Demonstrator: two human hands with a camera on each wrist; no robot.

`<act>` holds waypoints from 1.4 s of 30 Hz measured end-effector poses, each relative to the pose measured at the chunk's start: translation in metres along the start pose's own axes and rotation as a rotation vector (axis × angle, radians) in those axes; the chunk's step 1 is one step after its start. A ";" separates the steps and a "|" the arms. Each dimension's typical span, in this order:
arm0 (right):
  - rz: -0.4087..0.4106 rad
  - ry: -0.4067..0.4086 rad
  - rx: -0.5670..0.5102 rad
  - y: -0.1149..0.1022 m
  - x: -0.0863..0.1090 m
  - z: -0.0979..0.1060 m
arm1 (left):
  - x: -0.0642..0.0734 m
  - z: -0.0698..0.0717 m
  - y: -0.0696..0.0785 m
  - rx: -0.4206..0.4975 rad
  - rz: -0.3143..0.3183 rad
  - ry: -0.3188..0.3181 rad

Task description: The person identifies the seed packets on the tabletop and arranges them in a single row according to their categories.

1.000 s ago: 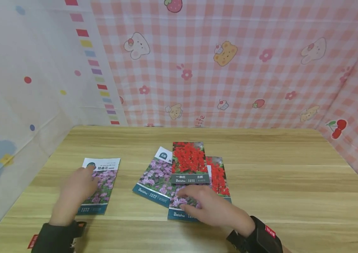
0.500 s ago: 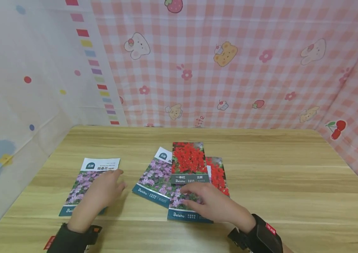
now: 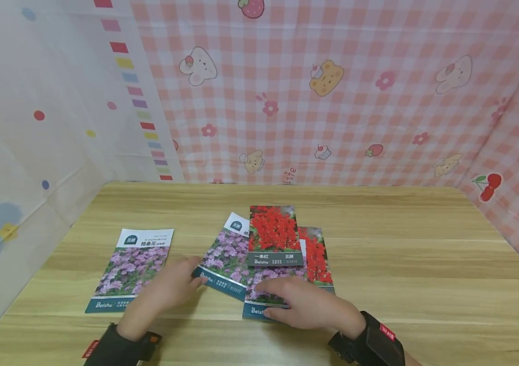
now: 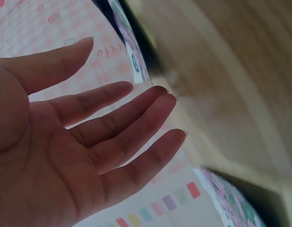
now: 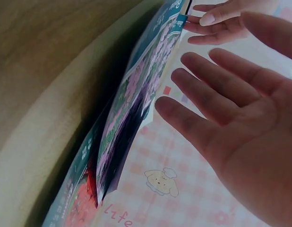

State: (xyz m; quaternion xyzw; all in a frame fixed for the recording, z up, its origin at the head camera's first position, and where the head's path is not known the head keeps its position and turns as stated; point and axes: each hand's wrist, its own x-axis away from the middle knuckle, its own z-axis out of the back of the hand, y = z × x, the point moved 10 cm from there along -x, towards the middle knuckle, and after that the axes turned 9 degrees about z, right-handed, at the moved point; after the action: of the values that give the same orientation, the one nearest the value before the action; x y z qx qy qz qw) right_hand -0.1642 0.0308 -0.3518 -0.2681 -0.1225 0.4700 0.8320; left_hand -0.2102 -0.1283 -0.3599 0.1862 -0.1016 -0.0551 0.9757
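Observation:
In the head view, a purple-flower seed packet [image 3: 126,269] lies alone at the left. My left hand [image 3: 172,284] is right of it, fingertips at the lower left corner of a tilted purple-flower packet [image 3: 225,259]; contact is unclear. The left wrist view shows that hand's fingers [image 4: 132,142] extended and spread, holding nothing. My right hand [image 3: 307,305] is over another purple-flower packet [image 3: 257,308], partly hiding it. In the right wrist view its fingers [image 5: 198,94] are relaxed, apart from the packets. A red-flower packet [image 3: 273,229] overlaps the pile; a second red one [image 3: 318,259] lies partly underneath.
The packets lie on a wood-grain table [image 3: 424,264]. A pink checked cloth [image 3: 355,101] hangs behind its back edge, and a white patterned cloth [image 3: 21,152] stands at the left. Black straps [image 3: 371,338] are on both wrists.
My left hand has left the lone packet at the left and moved right to the tilted packet's lower corner. The right hand has shifted only slightly; the packets stay where they were.

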 end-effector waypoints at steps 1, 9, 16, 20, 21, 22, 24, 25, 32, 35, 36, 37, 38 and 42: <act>0.002 -0.017 0.000 0.000 0.000 -0.002 | 0.000 -0.001 0.000 0.003 0.007 -0.003; -0.004 -0.091 0.004 0.000 0.002 -0.011 | 0.001 0.000 0.004 -0.005 -0.006 0.027; -0.019 -0.139 -0.020 0.005 0.003 -0.016 | 0.002 0.000 0.008 -0.019 -0.033 0.071; -0.007 -0.145 -0.020 0.006 0.003 -0.018 | 0.001 0.002 0.008 -0.012 -0.019 0.103; -0.003 -0.145 -0.020 0.005 0.004 -0.018 | 0.001 0.003 0.009 -0.006 -0.020 0.113; 0.001 -0.145 -0.017 0.005 0.003 -0.018 | 0.001 0.004 0.010 0.003 -0.020 0.122; 0.005 -0.147 -0.016 0.005 0.004 -0.018 | 0.001 0.006 0.011 0.015 -0.024 0.143; 0.002 -0.149 -0.018 0.005 0.004 -0.018 | 0.001 0.007 0.011 0.027 -0.024 0.152; -0.019 -0.159 -0.033 0.006 0.004 -0.018 | 0.000 0.011 0.011 0.085 -0.004 0.182; -0.011 -0.157 -0.029 0.005 0.004 -0.017 | 0.000 0.012 0.011 0.110 0.013 0.181; -0.006 -0.155 -0.028 0.004 0.004 -0.017 | 0.000 0.012 0.010 0.120 0.021 0.182; -0.003 -0.155 -0.025 0.004 0.004 -0.017 | 0.000 0.013 0.010 0.130 0.025 0.187; -0.002 -0.155 -0.025 0.004 0.004 -0.017 | 0.000 0.014 0.010 0.141 0.031 0.192; 0.005 -0.159 -0.019 0.004 0.003 -0.018 | 0.001 0.017 0.009 0.169 0.048 0.212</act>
State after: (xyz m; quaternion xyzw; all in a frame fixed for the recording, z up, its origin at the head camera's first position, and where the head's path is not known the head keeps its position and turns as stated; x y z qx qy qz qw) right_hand -0.1570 0.0294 -0.3691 -0.2383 -0.1920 0.4906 0.8159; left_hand -0.2126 -0.1261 -0.3411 0.2698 -0.0066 -0.0030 0.9629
